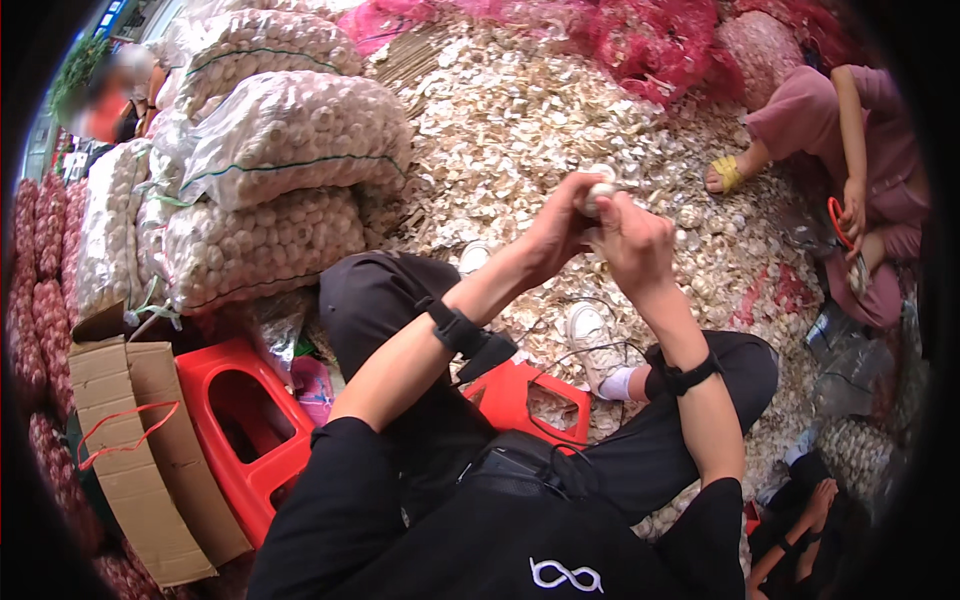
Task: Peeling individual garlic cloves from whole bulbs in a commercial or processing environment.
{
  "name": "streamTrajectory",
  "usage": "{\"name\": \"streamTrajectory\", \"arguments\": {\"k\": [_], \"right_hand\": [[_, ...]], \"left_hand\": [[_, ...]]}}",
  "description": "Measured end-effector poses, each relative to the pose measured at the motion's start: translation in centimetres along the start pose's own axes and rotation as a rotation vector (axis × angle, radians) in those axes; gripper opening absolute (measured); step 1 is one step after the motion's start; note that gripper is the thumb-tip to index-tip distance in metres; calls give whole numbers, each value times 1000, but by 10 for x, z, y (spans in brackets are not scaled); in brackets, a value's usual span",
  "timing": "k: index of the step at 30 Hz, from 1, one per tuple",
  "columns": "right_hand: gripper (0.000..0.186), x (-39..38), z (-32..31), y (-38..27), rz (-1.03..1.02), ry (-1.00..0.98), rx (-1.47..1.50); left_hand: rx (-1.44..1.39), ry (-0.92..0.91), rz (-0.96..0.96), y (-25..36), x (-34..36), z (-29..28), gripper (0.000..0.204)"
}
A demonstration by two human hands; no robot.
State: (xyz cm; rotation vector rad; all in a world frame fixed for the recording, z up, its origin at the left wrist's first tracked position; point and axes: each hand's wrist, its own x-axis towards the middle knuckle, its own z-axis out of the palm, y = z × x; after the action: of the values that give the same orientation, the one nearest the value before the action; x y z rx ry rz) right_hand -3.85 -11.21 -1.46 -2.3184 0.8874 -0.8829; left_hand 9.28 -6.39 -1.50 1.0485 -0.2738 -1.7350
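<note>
Through the head camera I look down from far off at one small, round, whitish garlic bulb [600,194], and it sits right between the two bare hands. It is at their fingertips, on the far side from the person's body, up above a wide heap of dry, pale garlic skins and bits [480,130]. The left hand [560,228] comes to it from the left and the right hand [638,240] from the right, so I would say neither is nearer: both touch it. The left fingers are bent around it and hold it. The right hand is curled up with its thumb pressed close to the bulb, so it looks to me as if it grips it too, though I can't see the tips of its other fingers. I can't tell which way the bulb's long side points, because it is small and partly covered. What shows of it is pale, smooth and a bit shiny. Another pale round shape sits just past it, and I can't tell if that is held or lies on the heap. Well apart on the left I see a fat, see-through sack full of garlic [300,130], and nearer the person's body a shiny red plastic stool [290,455].
</note>
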Motion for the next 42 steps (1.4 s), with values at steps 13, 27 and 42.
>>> {"name": "streamTrajectory", "arguments": {"k": [13,27,42], "right_hand": [[42,18,20,-2,70,47,69],[29,11,56,-22,-39,124,259],[66,36,93,-34,764,58,1089]], "left_hand": [[-310,130,-11,12,-17,-20,53],[-367,-153,117,-2,-15,-68,31],[549,571,399,12,1,-82,44]]}}
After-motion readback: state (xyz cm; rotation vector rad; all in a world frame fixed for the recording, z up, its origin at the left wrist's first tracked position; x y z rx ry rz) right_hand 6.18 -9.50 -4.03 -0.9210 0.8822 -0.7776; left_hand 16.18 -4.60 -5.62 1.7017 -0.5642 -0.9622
